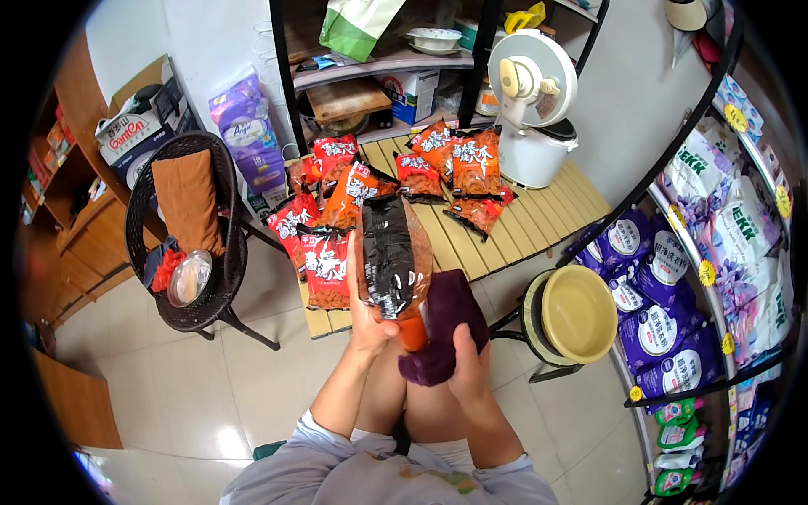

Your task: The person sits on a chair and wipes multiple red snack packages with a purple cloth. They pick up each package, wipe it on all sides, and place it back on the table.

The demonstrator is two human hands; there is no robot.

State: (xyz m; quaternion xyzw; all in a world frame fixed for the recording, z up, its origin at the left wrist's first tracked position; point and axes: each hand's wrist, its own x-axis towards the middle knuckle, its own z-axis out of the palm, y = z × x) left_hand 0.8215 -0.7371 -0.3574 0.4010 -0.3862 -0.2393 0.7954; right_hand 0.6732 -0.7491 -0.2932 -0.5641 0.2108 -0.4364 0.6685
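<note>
My left hand (372, 331) grips a snack packet (388, 259) near its lower left side, with the dark back panel and clear film facing me. A folded dark purple cloth (451, 322) is in my right hand (470, 363), its left edge against the packet's lower right. Both are held above my lap, before the slatted table's near edge. Several red and orange snack packets (328, 268) lie heaped on the left of the slatted table (517, 243). Another group of packets (476, 164) lies toward the back middle.
A white rice cooker (530, 154) with raised lid stands at the table's back right. To the right are a yellow basin (581, 312) on a stool and shelves of purple detergent bags (656, 328). A dark wicker chair (233, 278) holding a brown cushion (186, 196) stands left.
</note>
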